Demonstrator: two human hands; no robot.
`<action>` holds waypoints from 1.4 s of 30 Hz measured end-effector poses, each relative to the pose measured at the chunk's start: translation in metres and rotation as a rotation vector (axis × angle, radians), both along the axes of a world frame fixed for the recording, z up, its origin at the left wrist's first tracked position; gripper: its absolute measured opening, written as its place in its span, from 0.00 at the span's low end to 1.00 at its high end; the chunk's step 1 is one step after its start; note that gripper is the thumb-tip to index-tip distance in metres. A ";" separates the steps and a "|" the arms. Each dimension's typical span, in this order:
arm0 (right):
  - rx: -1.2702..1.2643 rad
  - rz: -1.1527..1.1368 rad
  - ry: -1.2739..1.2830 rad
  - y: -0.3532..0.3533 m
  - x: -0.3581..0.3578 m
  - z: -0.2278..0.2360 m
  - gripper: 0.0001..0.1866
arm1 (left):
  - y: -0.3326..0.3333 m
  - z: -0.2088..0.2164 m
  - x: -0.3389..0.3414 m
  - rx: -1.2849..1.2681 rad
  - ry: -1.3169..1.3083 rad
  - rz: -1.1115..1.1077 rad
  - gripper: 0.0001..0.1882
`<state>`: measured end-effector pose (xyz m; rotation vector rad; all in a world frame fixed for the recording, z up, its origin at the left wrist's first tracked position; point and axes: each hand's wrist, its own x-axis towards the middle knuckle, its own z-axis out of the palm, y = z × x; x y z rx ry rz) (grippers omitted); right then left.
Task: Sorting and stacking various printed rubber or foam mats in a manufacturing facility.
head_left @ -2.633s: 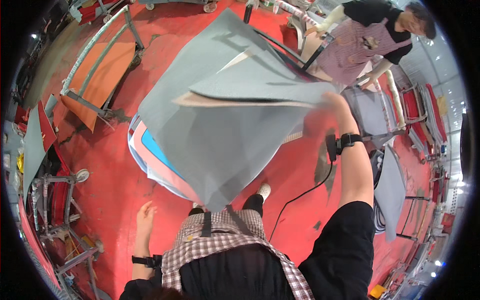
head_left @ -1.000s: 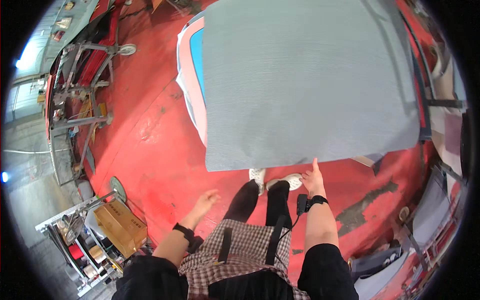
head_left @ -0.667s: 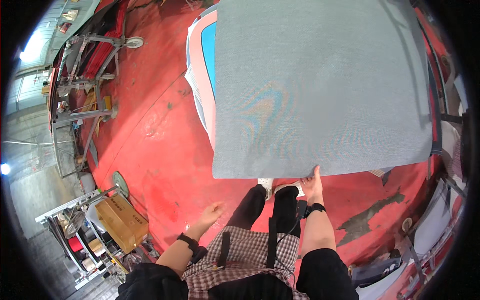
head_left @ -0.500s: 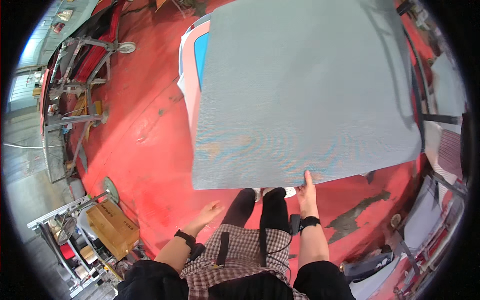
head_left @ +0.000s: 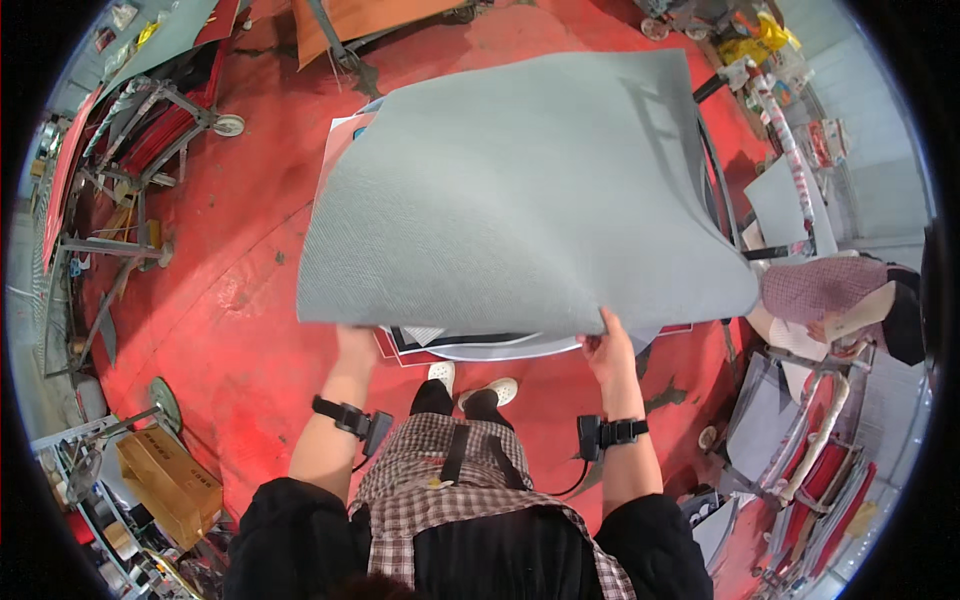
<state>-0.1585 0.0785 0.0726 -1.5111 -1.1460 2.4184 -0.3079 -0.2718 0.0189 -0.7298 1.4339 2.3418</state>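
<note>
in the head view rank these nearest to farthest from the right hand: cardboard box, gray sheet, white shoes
1. Gray sheet: touching, its near edge gripped by the right hand.
2. White shoes: a little left of that hand and lower in the picture.
3. Cardboard box: far off, at lower left.

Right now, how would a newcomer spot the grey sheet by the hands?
On the red floor, find the pile of flat sheets just beyond the white shoes. The big grey sheet covers most of it, near edge pinched by the right hand, left hand partly hidden underneath. Unlike the sheets below, which show only as rims, it is uppermost and broadly exposed.
</note>
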 end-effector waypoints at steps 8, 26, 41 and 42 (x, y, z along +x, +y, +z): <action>-0.149 -0.019 -0.126 -0.025 0.031 -0.110 0.18 | -0.056 0.025 -0.102 -0.438 0.062 -0.406 0.32; 0.529 0.295 0.107 0.063 -0.104 0.042 0.30 | 0.153 0.030 0.034 -0.522 1.164 -1.744 0.34; 0.870 0.334 -0.062 0.122 -0.157 -0.094 0.10 | 0.132 -0.064 0.004 -0.170 0.338 -1.321 0.30; 0.853 0.339 -0.123 0.124 -0.147 -0.099 0.10 | 0.129 -0.076 0.002 0.068 0.121 -1.116 0.31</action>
